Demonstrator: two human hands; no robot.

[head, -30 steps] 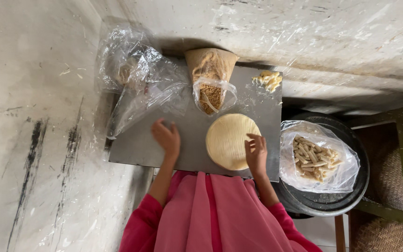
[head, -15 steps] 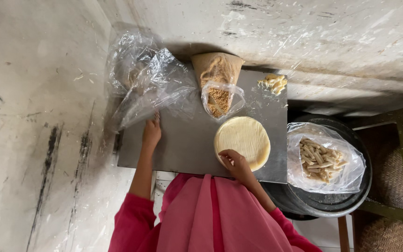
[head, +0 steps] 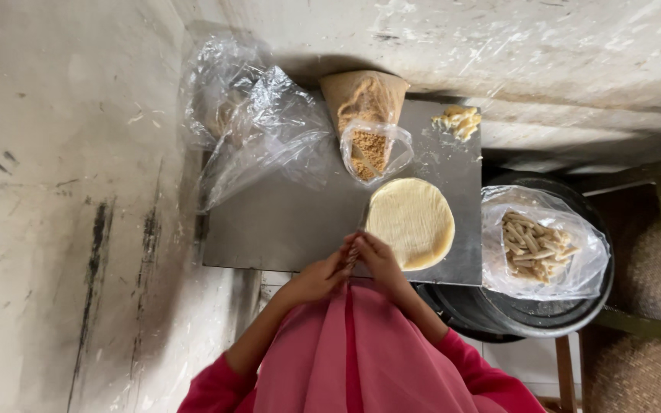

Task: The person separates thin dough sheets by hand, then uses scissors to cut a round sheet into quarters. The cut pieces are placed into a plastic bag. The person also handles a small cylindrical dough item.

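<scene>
Steel surface point(head: 284, 222) now bare of hands: both have drawn back to its near edge. Left hand point(head: 323, 277) and right hand point(head: 380, 264) press together, fingers loosely closed on nothing visible, beside the dough disc point(head: 411, 222).

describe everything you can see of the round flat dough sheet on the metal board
The dough sheet is a pale yellow, thin, nearly circular disc with a faintly ridged surface. It lies flat on the grey metal board, toward its right near corner. The right hand sits at its near left edge; whether they touch is unclear.
</scene>
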